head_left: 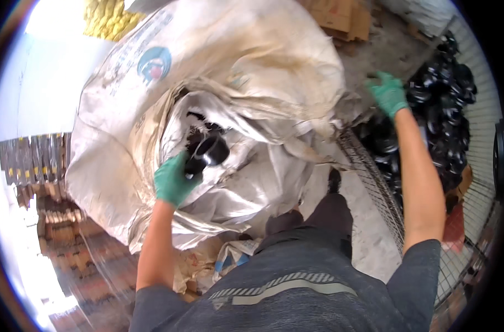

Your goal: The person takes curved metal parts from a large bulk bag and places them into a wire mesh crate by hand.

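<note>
My left hand [174, 178], in a green glove, reaches into the mouth of a big white woven bulk bag [285, 61]. Its fingers are closed on a glossy black short pipe-like piece [212, 151], hollow with a round rim. Other dark pieces show partly behind it, deeper in the bag's opening. My right hand [388, 93], gloved in green too, is stretched out at the upper right with fingers apart and nothing in them. Beside and below it lies a heap of glossy black rounded pieces [443, 105] in a wire mesh cage [373, 180].
Flattened cardboard [337, 19] lies beyond the bag at the top. Stacked brown bundles [69, 243] stand to the left, with yellow sacks [110, 19] at the upper left. Between my legs and the cage is grey concrete floor [368, 221]. A crumpled sack [232, 255] lies below the bag.
</note>
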Demonstrator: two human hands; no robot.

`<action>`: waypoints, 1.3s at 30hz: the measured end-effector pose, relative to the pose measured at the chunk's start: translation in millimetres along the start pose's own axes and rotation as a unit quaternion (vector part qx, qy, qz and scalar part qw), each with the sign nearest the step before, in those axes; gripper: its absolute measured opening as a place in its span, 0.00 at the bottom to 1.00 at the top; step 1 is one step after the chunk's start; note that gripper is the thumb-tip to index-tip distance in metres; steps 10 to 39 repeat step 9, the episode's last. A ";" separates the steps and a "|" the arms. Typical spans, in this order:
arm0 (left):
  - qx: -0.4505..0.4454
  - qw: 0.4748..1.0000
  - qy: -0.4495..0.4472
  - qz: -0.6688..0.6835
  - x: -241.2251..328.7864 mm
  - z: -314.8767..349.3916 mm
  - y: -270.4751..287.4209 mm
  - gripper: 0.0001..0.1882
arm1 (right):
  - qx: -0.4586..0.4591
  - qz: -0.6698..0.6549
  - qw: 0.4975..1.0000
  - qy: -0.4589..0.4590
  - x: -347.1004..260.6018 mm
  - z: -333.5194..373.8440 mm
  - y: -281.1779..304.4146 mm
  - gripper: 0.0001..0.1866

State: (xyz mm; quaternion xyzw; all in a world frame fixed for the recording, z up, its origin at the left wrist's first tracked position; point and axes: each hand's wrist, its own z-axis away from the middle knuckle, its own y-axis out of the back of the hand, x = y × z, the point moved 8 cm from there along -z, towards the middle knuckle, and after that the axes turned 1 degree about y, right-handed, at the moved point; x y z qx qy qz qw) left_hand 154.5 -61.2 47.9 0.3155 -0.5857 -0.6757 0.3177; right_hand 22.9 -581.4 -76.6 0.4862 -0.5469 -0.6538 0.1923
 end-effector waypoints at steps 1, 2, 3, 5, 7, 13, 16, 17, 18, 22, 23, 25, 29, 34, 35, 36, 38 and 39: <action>0.013 0.999 -0.048 0.022 20.2 8.1 20.2 0.20 | -0.046 -0.259 0.965 -0.008 -28.5 16.5 -0.6 0.19; 0.043 0.995 -0.082 0.029 48.7 16.4 46.0 0.19 | -0.058 -0.219 0.968 0.105 -77.7 47.3 9.4 0.26; 0.041 0.994 -0.094 0.044 62.5 23.3 53.7 0.19 | -0.058 -0.184 0.957 0.217 -125.2 82.1 20.0 0.34; -0.024 0.984 -0.134 0.111 106.3 26.9 63.0 0.22 | -0.279 -0.335 0.858 0.271 -187.2 152.8 30.4 0.47; -0.102 0.961 -0.185 0.177 153.5 21.0 45.6 0.22 | -0.188 -0.421 0.838 0.293 -191.5 191.1 50.0 0.43; -0.151 0.933 -0.196 0.262 193.5 15.7 22.4 0.23 | -0.251 -0.534 0.796 0.136 -157.9 201.9 32.5 0.46; -0.151 0.933 -0.196 0.262 193.5 15.7 22.4 0.23 | -0.251 -0.534 0.796 0.136 -157.9 201.9 32.5 0.46; -0.151 0.933 -0.196 0.262 193.5 15.7 22.4 0.23 | -0.251 -0.534 0.796 0.136 -157.9 201.9 32.5 0.46; -0.151 0.933 -0.196 0.262 193.5 15.7 22.4 0.23 | -0.251 -0.534 0.796 0.136 -157.9 201.9 32.5 0.46; -0.151 0.933 -0.196 0.262 193.5 15.7 22.4 0.23 | -0.251 -0.534 0.796 0.136 -157.9 201.9 32.5 0.46; -0.151 0.933 -0.196 0.262 193.5 15.7 22.4 0.23 | -0.251 -0.534 0.796 0.136 -157.9 201.9 32.5 0.46; -0.151 0.933 -0.196 0.262 193.5 15.7 22.4 0.23 | -0.251 -0.534 0.796 0.136 -157.9 201.9 32.5 0.46; -0.151 0.933 -0.196 0.262 193.5 15.7 22.4 0.23 | -0.251 -0.534 0.796 0.136 -157.9 201.9 32.5 0.46; -0.151 0.933 -0.196 0.262 193.5 15.7 22.4 0.23 | -0.251 -0.534 0.796 0.136 -157.9 201.9 32.5 0.46; -0.151 0.933 -0.196 0.262 193.5 15.7 22.4 0.23 | -0.251 -0.534 0.796 0.136 -157.9 201.9 32.5 0.46; -0.151 0.933 -0.196 0.262 193.5 15.7 22.4 0.23 | -0.251 -0.534 0.796 0.136 -157.9 201.9 32.5 0.46; -0.151 0.933 -0.196 0.262 193.5 15.7 22.4 0.23 | -0.251 -0.534 0.796 0.136 -157.9 201.9 32.5 0.46; -0.151 0.933 -0.196 0.262 193.5 15.7 22.4 0.23 | -0.251 -0.534 0.796 0.136 -157.9 201.9 32.5 0.46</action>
